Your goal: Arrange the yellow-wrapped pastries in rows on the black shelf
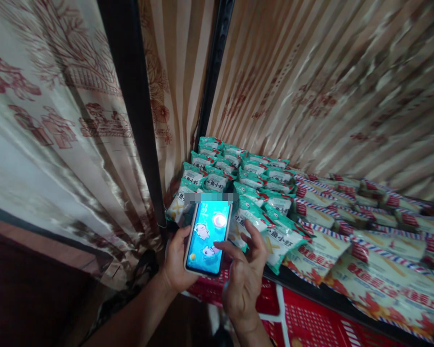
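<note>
My left hand (173, 264) is wrapped round a smartphone (202, 253), holding it upright with the lit screen toward me. The screen shows a blue water picture with pale cartoon animals. My right hand (243, 277) is beside the phone with its fingers apart and nothing in them. Its index fingertip is over the screen's right part; whether it touches the glass I cannot tell. Behind the phone, green-and-white snack bags (280, 236) stand in rows, partly hidden by the phone and my right hand.
Cream snack bags (376, 284) with striped edges fill the shelf's right side. Below it is a red plastic basket (311, 315) with a pale handle. A dark post (130, 96) rises at the left, and patterned curtains (292, 72) hang behind the shelf.
</note>
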`<state>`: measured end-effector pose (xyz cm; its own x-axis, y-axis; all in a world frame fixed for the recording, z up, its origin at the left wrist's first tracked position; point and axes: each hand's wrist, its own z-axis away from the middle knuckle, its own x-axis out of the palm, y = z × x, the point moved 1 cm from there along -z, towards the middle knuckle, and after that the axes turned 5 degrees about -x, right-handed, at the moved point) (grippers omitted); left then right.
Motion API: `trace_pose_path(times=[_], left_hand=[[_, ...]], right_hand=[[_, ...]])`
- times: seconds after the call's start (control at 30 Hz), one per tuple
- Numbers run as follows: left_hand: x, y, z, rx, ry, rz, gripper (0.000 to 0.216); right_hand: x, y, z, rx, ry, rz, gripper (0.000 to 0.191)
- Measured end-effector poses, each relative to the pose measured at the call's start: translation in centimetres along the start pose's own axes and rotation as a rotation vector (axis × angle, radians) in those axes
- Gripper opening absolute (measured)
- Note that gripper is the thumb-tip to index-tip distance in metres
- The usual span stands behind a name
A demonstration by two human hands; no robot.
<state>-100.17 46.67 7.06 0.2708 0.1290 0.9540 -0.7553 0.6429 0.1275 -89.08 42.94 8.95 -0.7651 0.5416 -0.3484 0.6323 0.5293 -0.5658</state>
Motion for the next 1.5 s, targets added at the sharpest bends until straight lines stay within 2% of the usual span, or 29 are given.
trace_pose_path(times=[1.3, 1.5], left_hand=[[0.30, -0.41, 0.08, 0.015, 0.033, -0.014, 0.041], [0.35, -0.33, 0.14, 0.003, 0.041, -0.014, 0.040]], right_hand=[[-0.14, 0.01, -0.21, 0.001, -0.010, 0.011, 0.048], [-0.17, 0.04, -0.20, -0.038, -0.027, 0.018, 0.046]])
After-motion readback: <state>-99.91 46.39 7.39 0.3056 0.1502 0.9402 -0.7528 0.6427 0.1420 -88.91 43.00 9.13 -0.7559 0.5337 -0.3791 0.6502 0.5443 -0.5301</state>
